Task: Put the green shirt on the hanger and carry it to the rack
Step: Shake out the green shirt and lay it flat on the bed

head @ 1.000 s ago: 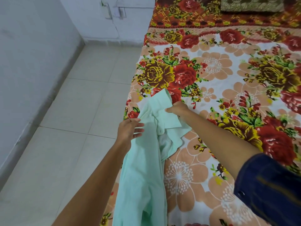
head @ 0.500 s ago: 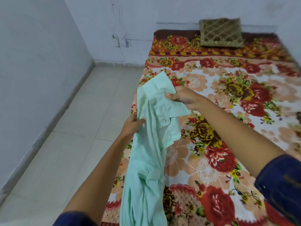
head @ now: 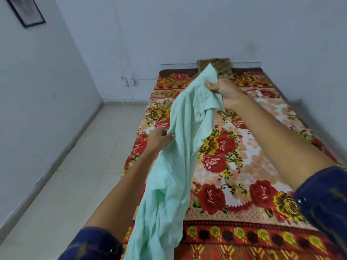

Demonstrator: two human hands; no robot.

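Pale green shirt hangs crumpled, gripped by both hands.

Right hand raised and fisted, left hand lower, pinching, both arms outstretched

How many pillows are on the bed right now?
1. A brown patterned pillow lies at the far end of the bed against the wall, partly behind the green shirt and the right hand. Another could be hidden behind them.
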